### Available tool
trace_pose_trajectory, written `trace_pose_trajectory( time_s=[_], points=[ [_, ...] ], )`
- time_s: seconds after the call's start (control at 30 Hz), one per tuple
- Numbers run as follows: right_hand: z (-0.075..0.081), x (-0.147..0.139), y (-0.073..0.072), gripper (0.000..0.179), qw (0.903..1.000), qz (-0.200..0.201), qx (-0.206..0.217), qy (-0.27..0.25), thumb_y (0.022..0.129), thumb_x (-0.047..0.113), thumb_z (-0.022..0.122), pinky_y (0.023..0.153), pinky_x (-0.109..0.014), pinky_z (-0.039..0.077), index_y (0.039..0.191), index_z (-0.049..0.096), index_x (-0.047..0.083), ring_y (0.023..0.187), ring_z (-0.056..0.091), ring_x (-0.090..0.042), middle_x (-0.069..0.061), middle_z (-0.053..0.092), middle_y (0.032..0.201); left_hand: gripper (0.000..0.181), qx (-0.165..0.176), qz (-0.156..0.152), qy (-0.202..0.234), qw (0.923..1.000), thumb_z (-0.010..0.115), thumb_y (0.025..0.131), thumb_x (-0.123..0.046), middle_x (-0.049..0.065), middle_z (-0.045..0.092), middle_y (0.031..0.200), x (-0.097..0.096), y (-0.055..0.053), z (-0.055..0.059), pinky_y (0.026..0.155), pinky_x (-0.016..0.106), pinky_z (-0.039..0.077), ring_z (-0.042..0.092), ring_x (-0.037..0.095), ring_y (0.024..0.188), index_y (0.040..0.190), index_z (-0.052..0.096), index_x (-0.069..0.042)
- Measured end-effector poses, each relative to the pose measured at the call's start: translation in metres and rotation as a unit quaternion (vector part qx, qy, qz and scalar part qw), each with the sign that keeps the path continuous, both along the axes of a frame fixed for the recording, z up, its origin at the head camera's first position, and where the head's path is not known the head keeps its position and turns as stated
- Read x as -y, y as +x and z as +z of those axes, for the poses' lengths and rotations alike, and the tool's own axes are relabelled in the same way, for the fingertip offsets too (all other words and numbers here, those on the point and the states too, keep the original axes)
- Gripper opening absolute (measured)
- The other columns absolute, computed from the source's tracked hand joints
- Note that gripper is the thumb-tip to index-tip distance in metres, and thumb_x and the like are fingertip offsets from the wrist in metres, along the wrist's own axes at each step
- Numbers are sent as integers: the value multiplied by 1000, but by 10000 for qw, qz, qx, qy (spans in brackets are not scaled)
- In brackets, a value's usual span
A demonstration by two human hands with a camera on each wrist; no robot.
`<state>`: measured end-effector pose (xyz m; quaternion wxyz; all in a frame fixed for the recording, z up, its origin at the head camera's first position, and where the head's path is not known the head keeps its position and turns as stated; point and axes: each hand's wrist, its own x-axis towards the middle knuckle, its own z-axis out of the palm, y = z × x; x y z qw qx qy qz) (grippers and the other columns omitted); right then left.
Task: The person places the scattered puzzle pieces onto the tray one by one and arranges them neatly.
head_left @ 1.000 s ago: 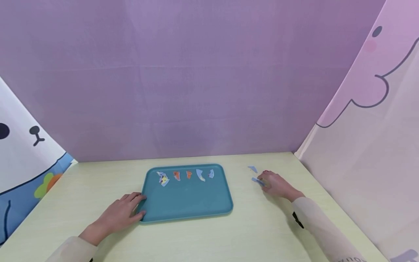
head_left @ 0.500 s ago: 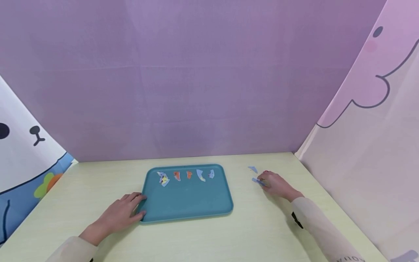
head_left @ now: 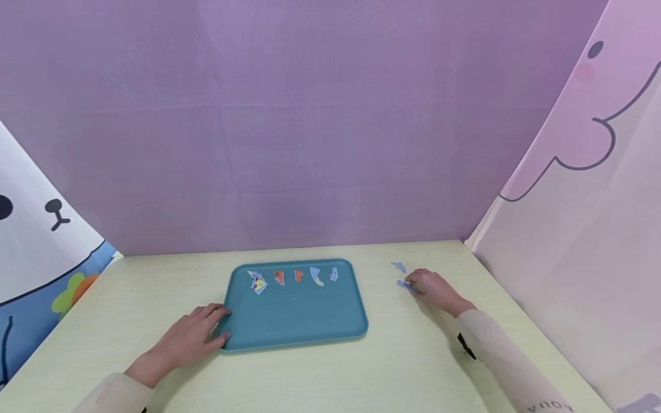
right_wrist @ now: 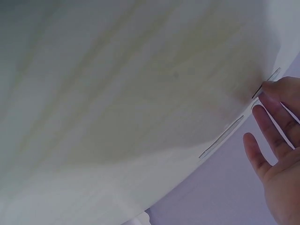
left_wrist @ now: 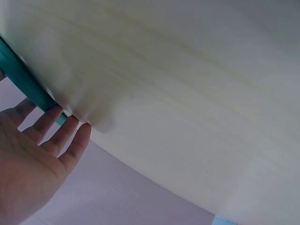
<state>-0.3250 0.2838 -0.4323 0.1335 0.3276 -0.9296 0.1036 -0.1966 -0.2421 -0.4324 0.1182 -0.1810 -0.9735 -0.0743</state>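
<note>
In the head view, a teal tray (head_left: 294, 315) lies on the table with a row of irregular puzzle pieces along its far side: a blue-and-yellow piece (head_left: 257, 281), two orange ones, and two light blue ones. My left hand (head_left: 188, 338) rests on the tray's left rim, fingers fairly straight in the left wrist view. Right of the tray, my right hand (head_left: 436, 289) pinches a narrow blue puzzle piece (head_left: 405, 284) between thumb and forefinger, low at the table; the fingers partly hide it. Another blue piece (head_left: 399, 267) lies just beyond that hand.
A pale wood table (head_left: 330, 378) lies under everything. A purple cloth wall (head_left: 330, 143) stands along its back edge. Printed cloth sides flank it, a white-and-blue bear figure (head_left: 41, 246) on the left and a pink-and-white one (head_left: 578, 143) on the right.
Both hands stay nearly in place. The pinched puzzle piece has turned or tilted very slightly under the right fingers; the tray and the pieces in it have not moved.
</note>
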Motion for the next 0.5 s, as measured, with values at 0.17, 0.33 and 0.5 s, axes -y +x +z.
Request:
trace_pose_trajectory(
  time_s=[0.17,0.33,0.5],
  points=[
    [0,0,0,21,9999,-83,135,9,75,0,68,75,-39,51,97,66,-1,84,62,-24,-9,65,90,46,-13,0,15,10000,65,80,-39,11,57,116,0,1,0,74,48,49,57,32,103,115,58,-9],
    [0,0,0,22,9997,-105,228,-2,76,0,68,75,-39,51,97,65,-1,84,62,-24,-9,65,89,46,-26,-19,24,10000,66,80,-39,11,57,116,0,2,0,74,48,49,57,32,103,115,58,-9],
    [-1,-1,-2,22,9996,-133,252,-21,75,0,68,76,-39,51,97,65,-1,84,62,-24,-9,65,89,46,4,2,9,10000,65,81,-39,11,57,117,-1,1,1,74,48,48,57,32,103,115,58,-9]
  ],
)
